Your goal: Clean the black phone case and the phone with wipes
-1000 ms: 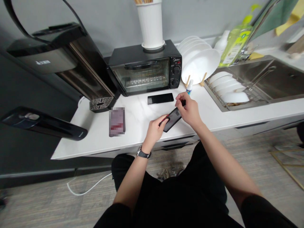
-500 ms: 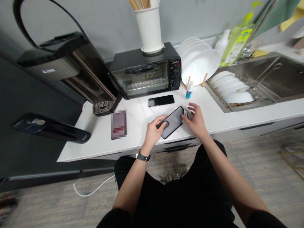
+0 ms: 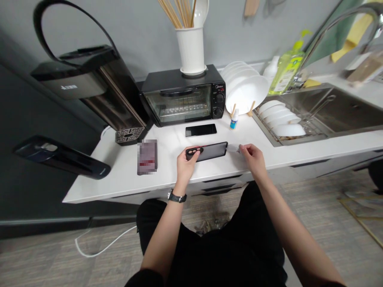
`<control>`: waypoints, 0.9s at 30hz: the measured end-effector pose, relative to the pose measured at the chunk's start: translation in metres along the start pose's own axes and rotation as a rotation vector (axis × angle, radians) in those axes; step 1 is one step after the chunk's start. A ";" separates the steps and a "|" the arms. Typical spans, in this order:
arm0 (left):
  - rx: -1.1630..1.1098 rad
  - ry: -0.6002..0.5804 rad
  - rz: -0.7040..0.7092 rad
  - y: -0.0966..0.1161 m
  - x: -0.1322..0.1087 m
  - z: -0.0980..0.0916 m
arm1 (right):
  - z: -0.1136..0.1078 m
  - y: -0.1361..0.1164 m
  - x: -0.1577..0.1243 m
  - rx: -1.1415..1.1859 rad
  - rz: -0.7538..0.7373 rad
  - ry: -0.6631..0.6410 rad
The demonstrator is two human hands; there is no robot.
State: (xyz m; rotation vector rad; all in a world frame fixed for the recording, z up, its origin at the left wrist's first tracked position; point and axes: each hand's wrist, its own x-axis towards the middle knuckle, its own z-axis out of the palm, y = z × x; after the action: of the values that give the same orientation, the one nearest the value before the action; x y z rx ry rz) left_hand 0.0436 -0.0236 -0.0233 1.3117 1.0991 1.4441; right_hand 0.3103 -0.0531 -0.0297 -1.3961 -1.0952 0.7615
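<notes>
My left hand (image 3: 185, 164) rests on the left end of a black phone case (image 3: 209, 151) that lies flat on the white counter (image 3: 167, 175), its fingers curled over the camera cutout. My right hand (image 3: 253, 158) is just right of the case, fingers pinched on a small pale cloth (image 3: 235, 148) lying on the counter. A second black phone (image 3: 200, 130) lies behind, in front of the toaster oven. A small blue-and-white bottle (image 3: 234, 119) stands to its right.
A black toaster oven (image 3: 182, 97) carries a white utensil holder (image 3: 190, 50). A dark water dispenser (image 3: 89, 91) stands at the left. White plates (image 3: 245, 89) lean on a rack, bowls (image 3: 281, 119) sit in the sink (image 3: 338, 107), and a blurred card (image 3: 147, 156) lies on the counter.
The case went from held up between both hands to lying flat on the counter. My right hand let go of it and moved right onto the cloth.
</notes>
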 end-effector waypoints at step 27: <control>0.252 -0.243 0.061 -0.007 -0.001 0.001 | -0.004 -0.029 -0.003 0.781 0.664 -0.185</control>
State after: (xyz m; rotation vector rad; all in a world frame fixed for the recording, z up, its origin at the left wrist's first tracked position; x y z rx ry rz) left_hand 0.0449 -0.0232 -0.0308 1.6636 1.1108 1.1779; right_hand 0.3080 -0.0596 -0.0006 -0.9913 -0.3408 1.6143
